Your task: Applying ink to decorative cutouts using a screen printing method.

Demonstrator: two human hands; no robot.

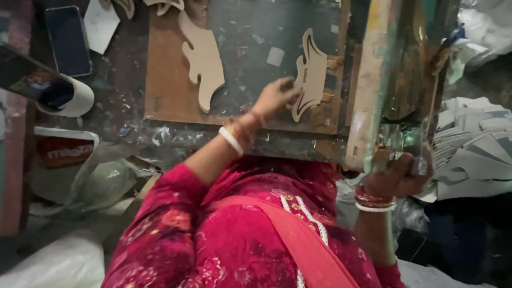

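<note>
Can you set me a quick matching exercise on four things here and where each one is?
Things:
1. left hand
2. right hand
3. phone
4. tape roll

Places:
A. top left of the table, lying flat
B. on the curved card cutout on the board
C. below the phone, on its side
D. gripping the lower edge of the raised wooden frame

Pairs: 1-B, 2-D, 3-A, 4-C
</note>
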